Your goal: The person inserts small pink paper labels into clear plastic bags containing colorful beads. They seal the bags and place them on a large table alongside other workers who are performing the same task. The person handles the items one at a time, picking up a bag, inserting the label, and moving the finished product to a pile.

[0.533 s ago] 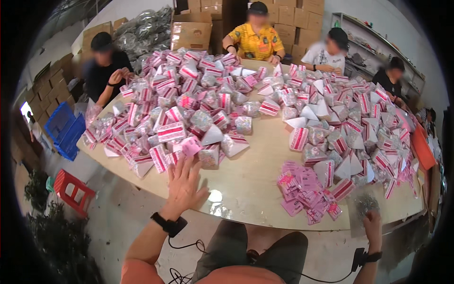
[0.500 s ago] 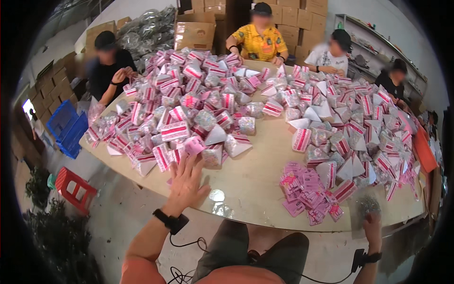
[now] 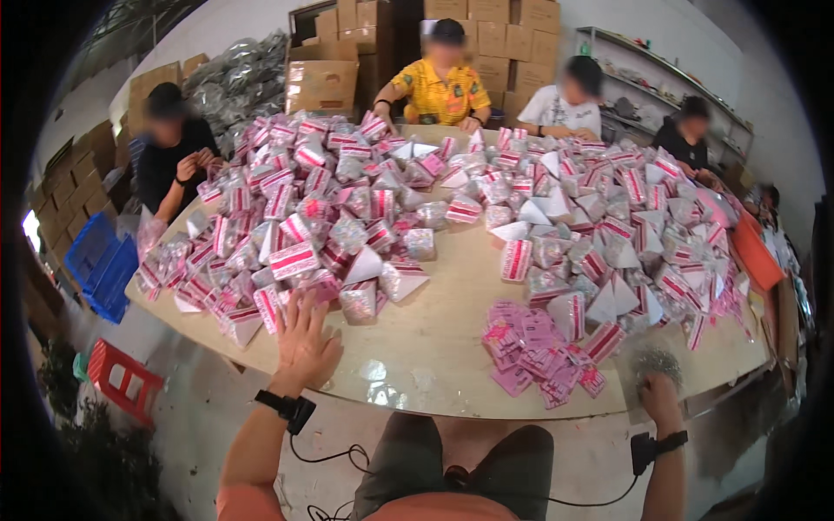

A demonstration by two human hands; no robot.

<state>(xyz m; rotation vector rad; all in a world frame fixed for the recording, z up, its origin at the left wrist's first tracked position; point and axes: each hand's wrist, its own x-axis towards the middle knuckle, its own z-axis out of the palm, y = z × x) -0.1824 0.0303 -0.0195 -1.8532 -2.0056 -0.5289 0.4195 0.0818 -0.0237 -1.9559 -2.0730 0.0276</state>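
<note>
My left hand (image 3: 306,343) lies open, fingers spread, on the near left of the table. Its fingertips reach the edge of a big heap of clear-wrapped, wedge-shaped packs with pink-and-white striped sides, close to one striped pack (image 3: 294,260). My right hand (image 3: 660,399) is at the near right edge, fingers curled at a clear plastic bag (image 3: 658,358) with a grey, glittery look. What is inside the bag is too blurred to name. Between my hands, nearer the right, lies a loose pile of pink printed cards (image 3: 539,352).
More wedge packs (image 3: 621,247) cover the right side of the table (image 3: 434,347). Several people work around its far sides. A red stool (image 3: 126,378) and a blue crate (image 3: 102,265) stand at the left. An orange bin (image 3: 757,252) is at the right, and cables hang from my wrists.
The view has shifted, so the table and heaps sit further left. My right hand has come up against the bag, further in over the table edge. My left hand stays spread by the heap.
</note>
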